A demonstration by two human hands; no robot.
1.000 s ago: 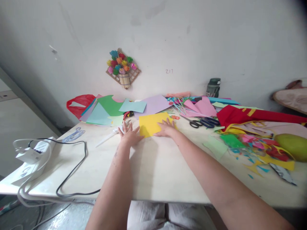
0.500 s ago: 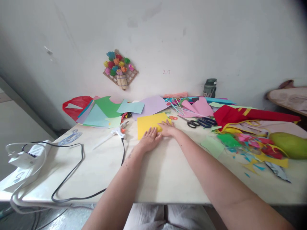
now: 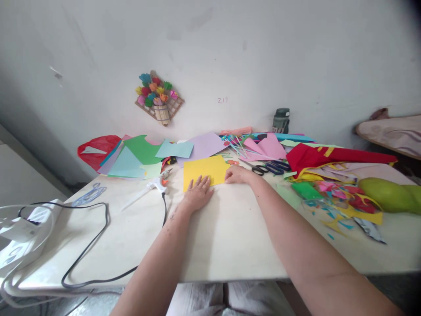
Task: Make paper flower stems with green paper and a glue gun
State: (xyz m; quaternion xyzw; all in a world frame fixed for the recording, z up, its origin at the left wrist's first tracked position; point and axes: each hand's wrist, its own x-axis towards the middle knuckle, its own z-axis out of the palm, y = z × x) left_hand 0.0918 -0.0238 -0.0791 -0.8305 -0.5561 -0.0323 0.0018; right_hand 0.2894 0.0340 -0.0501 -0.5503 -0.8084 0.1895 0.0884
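Note:
A sheet of yellow paper (image 3: 204,170) lies on the table straight in front of me. My left hand (image 3: 198,193) rests flat on its lower left part with the fingers spread. At the sheet's lower right edge, my right hand (image 3: 239,174) is closed, its fingers curled and pinched on the paper there; the exact fingertip grip is small and partly hidden. Just beyond that hand are small orange paper flowers (image 3: 232,162). Black-handled scissors (image 3: 260,169) lie to its right. Left of the sheet, a white glue gun (image 3: 158,183) sits with its cord trailing.
Coloured paper sheets (image 3: 141,149) line the back by the wall. At right are red cloth (image 3: 315,157), paper scraps (image 3: 332,215) and a green mango-like object (image 3: 378,193). A power strip (image 3: 33,224) with cables stands at left. A dark bottle (image 3: 281,121) is behind.
My right hand has shifted from lying on the paper to its right edge, and its fingers have curled closed. My left hand stays flat on the sheet. The view has shifted slightly.

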